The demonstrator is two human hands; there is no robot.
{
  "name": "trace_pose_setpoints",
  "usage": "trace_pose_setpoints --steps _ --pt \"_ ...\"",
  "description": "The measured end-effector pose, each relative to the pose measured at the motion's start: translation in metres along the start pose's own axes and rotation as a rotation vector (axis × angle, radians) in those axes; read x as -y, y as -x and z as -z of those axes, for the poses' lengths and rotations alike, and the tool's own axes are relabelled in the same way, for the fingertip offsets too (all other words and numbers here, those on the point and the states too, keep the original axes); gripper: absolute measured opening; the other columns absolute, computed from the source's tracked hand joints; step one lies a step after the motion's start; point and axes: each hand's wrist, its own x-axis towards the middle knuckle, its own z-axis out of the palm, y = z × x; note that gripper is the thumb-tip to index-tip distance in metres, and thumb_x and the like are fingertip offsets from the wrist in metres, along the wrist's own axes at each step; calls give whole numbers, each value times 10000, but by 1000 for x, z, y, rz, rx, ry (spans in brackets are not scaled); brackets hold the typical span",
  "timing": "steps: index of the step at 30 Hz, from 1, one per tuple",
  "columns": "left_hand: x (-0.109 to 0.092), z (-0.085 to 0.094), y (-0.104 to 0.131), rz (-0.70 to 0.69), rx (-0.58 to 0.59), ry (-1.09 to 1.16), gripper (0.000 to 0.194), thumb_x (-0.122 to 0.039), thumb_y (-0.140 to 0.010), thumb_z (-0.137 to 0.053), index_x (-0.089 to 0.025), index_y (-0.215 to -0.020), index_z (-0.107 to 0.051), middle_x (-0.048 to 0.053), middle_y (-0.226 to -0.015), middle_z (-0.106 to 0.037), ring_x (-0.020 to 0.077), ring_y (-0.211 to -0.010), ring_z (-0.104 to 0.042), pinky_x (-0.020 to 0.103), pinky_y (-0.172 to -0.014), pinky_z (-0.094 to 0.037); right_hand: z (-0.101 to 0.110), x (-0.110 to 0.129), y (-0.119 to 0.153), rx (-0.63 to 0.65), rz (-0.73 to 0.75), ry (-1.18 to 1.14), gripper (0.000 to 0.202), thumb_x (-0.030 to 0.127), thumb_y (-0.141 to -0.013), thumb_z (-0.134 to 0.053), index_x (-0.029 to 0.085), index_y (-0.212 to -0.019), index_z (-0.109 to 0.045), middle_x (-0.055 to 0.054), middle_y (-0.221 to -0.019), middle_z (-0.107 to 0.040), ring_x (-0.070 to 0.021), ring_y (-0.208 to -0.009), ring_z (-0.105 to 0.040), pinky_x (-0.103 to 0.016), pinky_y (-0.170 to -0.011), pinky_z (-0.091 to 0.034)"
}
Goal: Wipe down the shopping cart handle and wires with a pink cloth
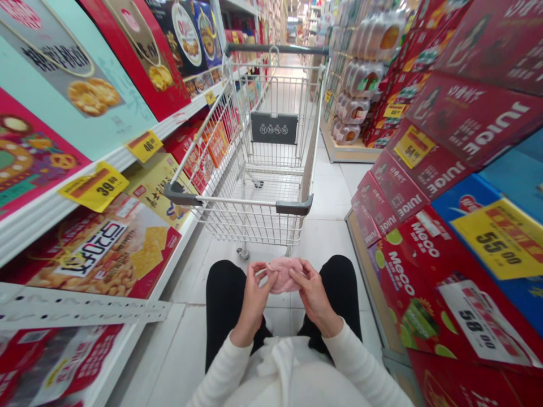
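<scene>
A small, crumpled pink cloth (pixel 284 275) is stretched between my two hands, above the gap between my knees. My left hand (pixel 257 285) pinches its left edge between thumb and fingers. On the opposite side, my right hand (pixel 311 287) grips the right edge, its thumb lying on top. The cloth looks soft and folded; its exact kind cannot be made out. Just beyond my knees stands a wire shopping cart (pixel 254 200) with dark corner bumpers, and neither hand touches it.
Shelves on the left hold gift boxes (pixel 106 249) and yellow price tags (pixel 99 185). Stacked red drink cartons (pixel 424 271) line the right side, close to my knee. Farther along the aisle are shrink-wrapped bottle packs (pixel 360 79). White floor tiles (pixel 331 237) run beneath the cart.
</scene>
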Motion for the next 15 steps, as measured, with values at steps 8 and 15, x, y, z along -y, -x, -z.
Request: trace_pose_setpoints --steps 8,15 --pt "7 -8 4 -21 -7 1 538 -438 -761 -867 -253 -1155 -550 84 -1188 -692 224 -1027 -687 295 -847 -539 -14 -20 12 176 238 216 294 477 -815 -790 260 -885 -605 -40 -1031 -741 -196 -903 -730 -321 -785 -638" --pt "-71 -25 -13 -414 -29 -59 498 -423 -788 -811 -265 -1190 -565 78 -1267 -644 241 -1153 -646 371 -1006 -529 -4 64 -5 343 655 562 260 413 -1002 -536 254 -1038 -738 -93 -1181 -764 -249 -1166 -705 -436 -1054 -553"
